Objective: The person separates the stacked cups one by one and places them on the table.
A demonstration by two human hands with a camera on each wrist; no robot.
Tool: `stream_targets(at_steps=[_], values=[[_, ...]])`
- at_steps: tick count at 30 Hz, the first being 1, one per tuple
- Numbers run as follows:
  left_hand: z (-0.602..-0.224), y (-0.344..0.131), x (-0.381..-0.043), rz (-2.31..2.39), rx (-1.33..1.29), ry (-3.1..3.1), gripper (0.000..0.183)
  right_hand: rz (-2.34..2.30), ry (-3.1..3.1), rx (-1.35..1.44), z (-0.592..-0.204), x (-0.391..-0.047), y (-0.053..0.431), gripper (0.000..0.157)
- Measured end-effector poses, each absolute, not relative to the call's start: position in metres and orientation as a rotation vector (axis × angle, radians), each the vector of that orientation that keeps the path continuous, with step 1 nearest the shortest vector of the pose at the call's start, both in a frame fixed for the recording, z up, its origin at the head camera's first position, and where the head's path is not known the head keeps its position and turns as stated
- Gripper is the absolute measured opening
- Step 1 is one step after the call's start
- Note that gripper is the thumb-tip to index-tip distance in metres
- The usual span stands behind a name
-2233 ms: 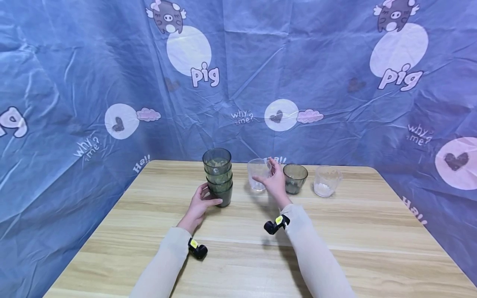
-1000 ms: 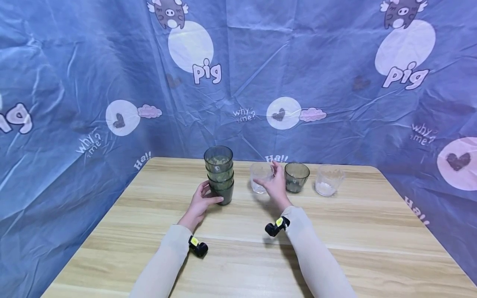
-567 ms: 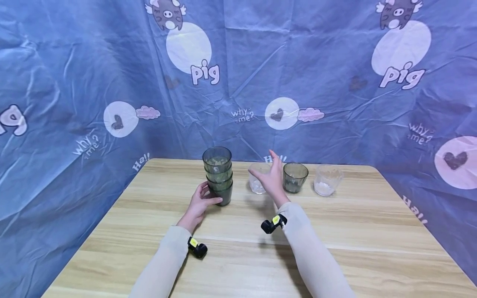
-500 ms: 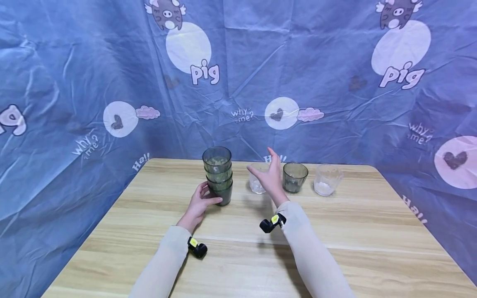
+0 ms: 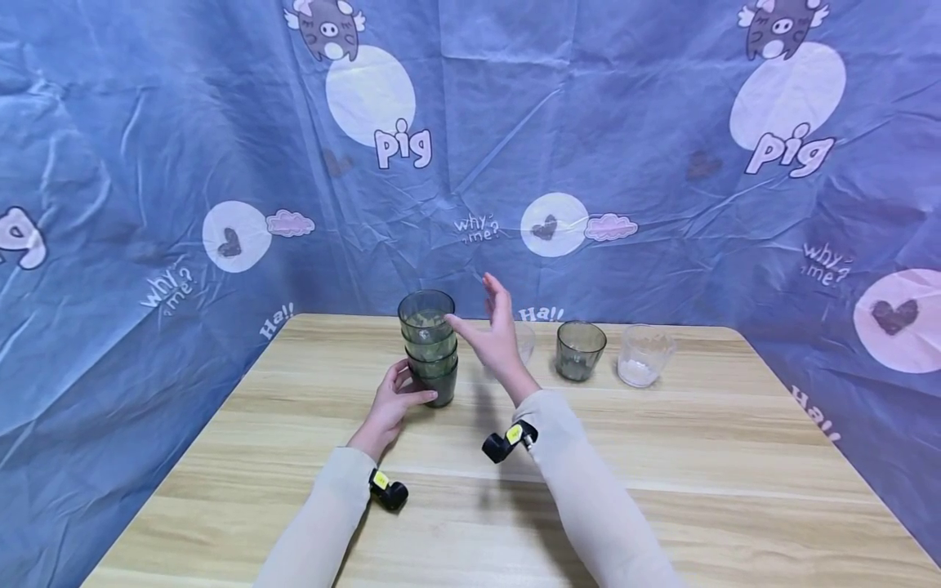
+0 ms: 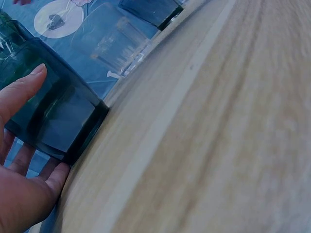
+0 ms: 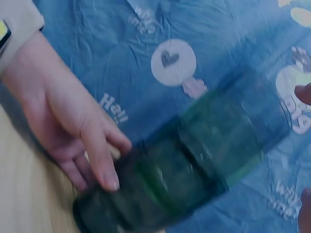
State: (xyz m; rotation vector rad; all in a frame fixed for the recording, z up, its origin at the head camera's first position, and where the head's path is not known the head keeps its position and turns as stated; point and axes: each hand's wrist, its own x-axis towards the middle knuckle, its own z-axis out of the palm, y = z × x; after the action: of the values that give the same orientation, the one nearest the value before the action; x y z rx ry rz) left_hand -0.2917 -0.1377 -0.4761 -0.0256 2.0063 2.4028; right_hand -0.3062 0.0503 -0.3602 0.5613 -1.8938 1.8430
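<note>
A stack of several dark green tinted glasses [image 5: 428,347] stands upright at the back of the table, left of centre. My left hand [image 5: 385,402] grips its bottom glass low down, thumb in front and fingers round the far side, as the left wrist view also shows on the tinted glass [image 6: 58,104]. Beside the top of the stack is my right hand [image 5: 488,331], thumb and fingers spread wide, holding nothing. The thumb tip overlaps the top glass's rim in the head view. In the right wrist view its fingertips [image 7: 305,94] show at the right edge, apart from the stack.
Behind my right hand stands a clear glass [image 5: 525,343], partly hidden. Farther right are a tinted glass [image 5: 580,351] and another clear glass [image 5: 644,356] in a row. A blue printed cloth [image 5: 470,163] hangs behind the wooden table [image 5: 698,474].
My right hand has let go of the nearer clear glass, which is now down on the table, and has moved up and left to the stack's top. The left hand has kept its hold.
</note>
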Motion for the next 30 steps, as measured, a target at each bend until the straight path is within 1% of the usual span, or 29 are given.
stream_targets(at_steps=[8,13,17,23,30], values=[[-0.478,-0.137,-0.293,2.409,-0.031,2.003,0.082,1.753,-2.034,0.613,-0.354,-0.298,0.024,0.102],[-0.478,-0.137,-0.291,2.404,-0.038,2.007,0.082,1.699,-2.100,0.594,-0.358,-0.296,0.017,0.105],[-0.478,-0.137,-0.289,2.406,-0.051,1.998,0.082,1.651,-2.153,0.572,-0.361,-0.297,0.016,0.104],[-0.479,-0.138,-0.290,2.402,-0.044,1.996,0.083,1.614,-2.183,0.569,-0.362,-0.296,0.017,0.097],[-0.477,-0.138,-0.291,2.398,-0.045,1.996,0.083,1.610,-2.182,0.559,-0.361,-0.296,0.017,0.093]])
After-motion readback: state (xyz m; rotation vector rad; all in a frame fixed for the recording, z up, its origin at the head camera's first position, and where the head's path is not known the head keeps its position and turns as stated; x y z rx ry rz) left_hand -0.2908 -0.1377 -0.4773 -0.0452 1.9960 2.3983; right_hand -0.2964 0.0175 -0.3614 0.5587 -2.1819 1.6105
